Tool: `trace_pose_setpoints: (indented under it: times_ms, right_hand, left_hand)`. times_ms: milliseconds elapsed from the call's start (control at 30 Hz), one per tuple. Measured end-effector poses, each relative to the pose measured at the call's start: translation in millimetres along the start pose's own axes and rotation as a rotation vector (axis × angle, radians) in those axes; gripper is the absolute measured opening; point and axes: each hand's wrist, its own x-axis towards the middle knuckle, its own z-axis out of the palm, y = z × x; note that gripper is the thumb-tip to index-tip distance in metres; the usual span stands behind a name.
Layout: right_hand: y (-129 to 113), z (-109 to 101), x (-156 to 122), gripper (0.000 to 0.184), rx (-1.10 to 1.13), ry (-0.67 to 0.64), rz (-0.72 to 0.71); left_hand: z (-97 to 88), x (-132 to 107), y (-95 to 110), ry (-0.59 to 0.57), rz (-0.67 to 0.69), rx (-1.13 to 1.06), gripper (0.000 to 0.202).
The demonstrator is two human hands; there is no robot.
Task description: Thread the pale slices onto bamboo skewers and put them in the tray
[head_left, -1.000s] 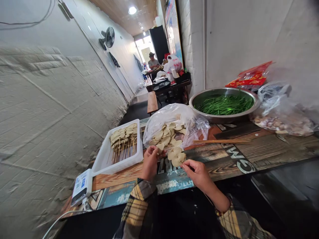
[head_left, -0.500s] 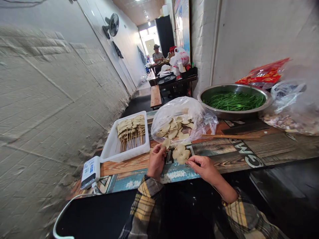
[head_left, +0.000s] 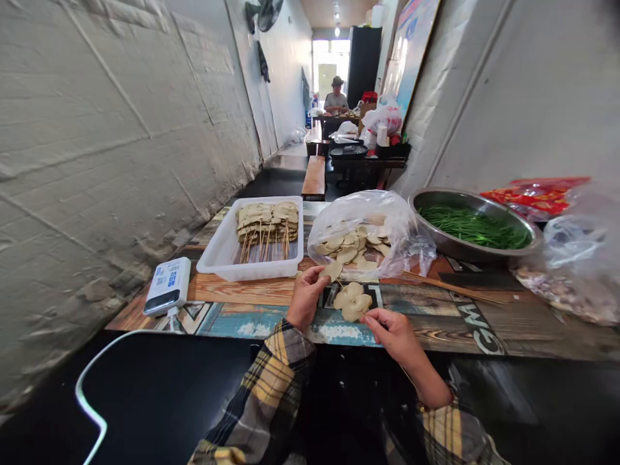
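My left hand (head_left: 305,297) pinches one pale round slice (head_left: 332,270) just in front of the clear plastic bag (head_left: 368,226) that holds several more slices. My right hand (head_left: 393,332) is closed on a thin wooden skewer with three slices (head_left: 352,301) threaded on its tip. The two hands are close together over the painted wooden table (head_left: 242,290), the loose slice a little above and left of the skewer's tip.
A white tray (head_left: 220,255) of finished skewers sits left of the bag. A bundle of bare skewers (head_left: 448,288) lies to the right, near a steel bowl of green stalks (head_left: 475,226) and more bags (head_left: 576,258). A phone-like device (head_left: 168,285) rests at the left. A person (head_left: 336,97) sits far back.
My left hand has drawn a slice out of the bag toward the skewer's tip. The camera has swung, so everything sits more level in view.
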Motion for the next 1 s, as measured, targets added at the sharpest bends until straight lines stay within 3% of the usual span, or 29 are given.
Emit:
trace_pose_setpoints:
  times_ms: [700,1000]
  right_hand:
    - [-2.3,1.8,1.0,0.038,-0.078,0.02,0.005]
    - [-5.2,1.4,0.6,0.037,-0.099,0.037,-0.03]
  left_hand:
    - [0.0,-2.1,0.2,0.002,0.129,0.194,0.014]
    - [2.1,-4.9,3.6,-0.016,0.117,0.198,0.015]
